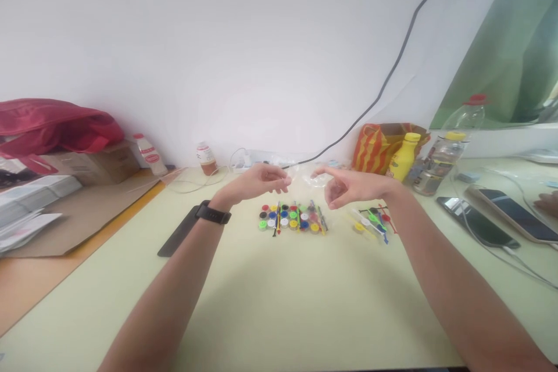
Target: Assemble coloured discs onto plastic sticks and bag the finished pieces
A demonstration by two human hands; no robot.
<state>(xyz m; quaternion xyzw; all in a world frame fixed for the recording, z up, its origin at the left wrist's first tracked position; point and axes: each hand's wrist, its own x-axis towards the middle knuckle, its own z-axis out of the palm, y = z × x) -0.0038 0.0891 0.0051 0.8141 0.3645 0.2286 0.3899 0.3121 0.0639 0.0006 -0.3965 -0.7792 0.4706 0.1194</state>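
My left hand (263, 180), with a black band on its wrist, hovers above the left end of a group of small round pots with coloured lids (284, 222). Its fingers are loosely bent and apart, with nothing visible in them. Across from it, my right hand (349, 185) has its index finger stretched out and the others curled loosely; I see nothing held. Thin coloured plastic sticks with arrow-like ends (278, 221) lie among the pots. More such sticks (375, 220) and a yellow-lidded pot (358, 226) lie below my right hand. Clear plastic wrap (316, 177) shows behind the hands.
A dark phone (179, 232) lies left of the pots. Two more phones (477, 222) with cables are at the right, near another person's hand (547, 204). Bottles, including a yellow one (403, 158), and a striped bag (368, 148) stand by the wall. Cardboard (87, 215) lies left.
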